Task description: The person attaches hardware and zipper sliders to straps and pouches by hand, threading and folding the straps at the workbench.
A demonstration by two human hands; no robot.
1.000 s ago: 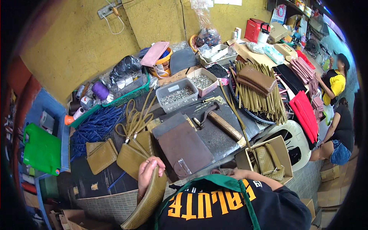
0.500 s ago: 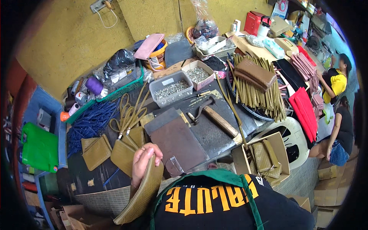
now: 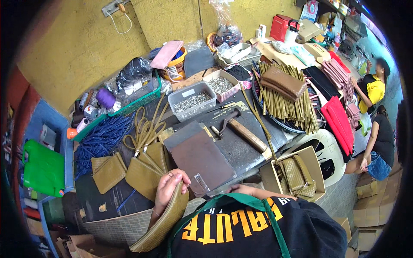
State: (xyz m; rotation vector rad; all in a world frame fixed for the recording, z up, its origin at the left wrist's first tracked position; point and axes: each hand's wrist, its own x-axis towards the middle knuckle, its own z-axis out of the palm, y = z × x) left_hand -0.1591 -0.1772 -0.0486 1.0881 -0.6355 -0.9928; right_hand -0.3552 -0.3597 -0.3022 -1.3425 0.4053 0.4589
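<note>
My left hand (image 3: 172, 185) is closed on the upper edge of an olive woven-pattern pouch (image 3: 165, 223), which hangs down in front of my body at the lower middle. My right hand (image 3: 241, 189) shows in part at the near table edge, beside a brown board (image 3: 200, 155); the apron hides much of it, and its fingers cannot be made out well. Left of the board lie olive pouches, one (image 3: 147, 170) with a long looped strap (image 3: 144, 129) and a smaller one (image 3: 107, 172). A hammer (image 3: 247, 135) with a wooden handle rests right of the board.
Bins of small metal parts (image 3: 191, 102) stand behind the board. Blue strips (image 3: 101, 139) heap at left; olive strips (image 3: 297, 105) fill a round tray at right. A cardboard box (image 3: 316, 172) holds olive bags. Two people (image 3: 378, 142) are at far right.
My right hand has come into view at the near table edge. My left hand has moved slightly right with the pouch. A clear piece on the board's near edge shows at a different angle.
</note>
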